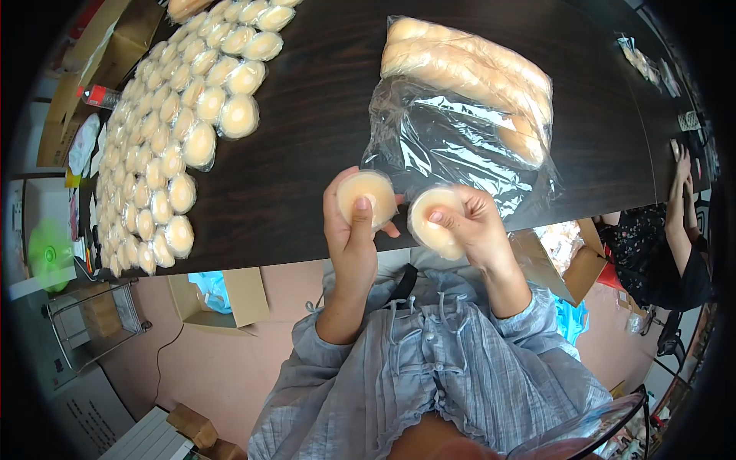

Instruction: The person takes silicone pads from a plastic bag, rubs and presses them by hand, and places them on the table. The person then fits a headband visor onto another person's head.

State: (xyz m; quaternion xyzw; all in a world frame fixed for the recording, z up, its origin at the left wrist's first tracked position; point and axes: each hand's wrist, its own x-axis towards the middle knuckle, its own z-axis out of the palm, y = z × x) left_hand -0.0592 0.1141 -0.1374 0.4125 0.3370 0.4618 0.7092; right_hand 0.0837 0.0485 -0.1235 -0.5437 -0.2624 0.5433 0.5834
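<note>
Just over the table's front edge, my left hand (pixel 354 238) pinches a round beige pad (pixel 377 188), its thumb pressed on the pad's face. This pad looks like a silicone nipple cover with a thin clear rim. My right hand (pixel 479 230) grips a second beige pad (pixel 433 238) of the same kind, thumb on its front. The two pads are held side by side, a small gap apart. Beyond them lies a clear plastic bag (pixel 437 142), its far part filled with rows of stacked beige pads (pixel 468 57).
Many film-covered pads (pixel 165 138) spread over the left of the dark table (pixel 322 92). A red-labelled bottle (pixel 98 96) stands at the left edge. Open cartons (pixel 245 299) sit below the table on both sides. Another person (pixel 652 245) sits at the right.
</note>
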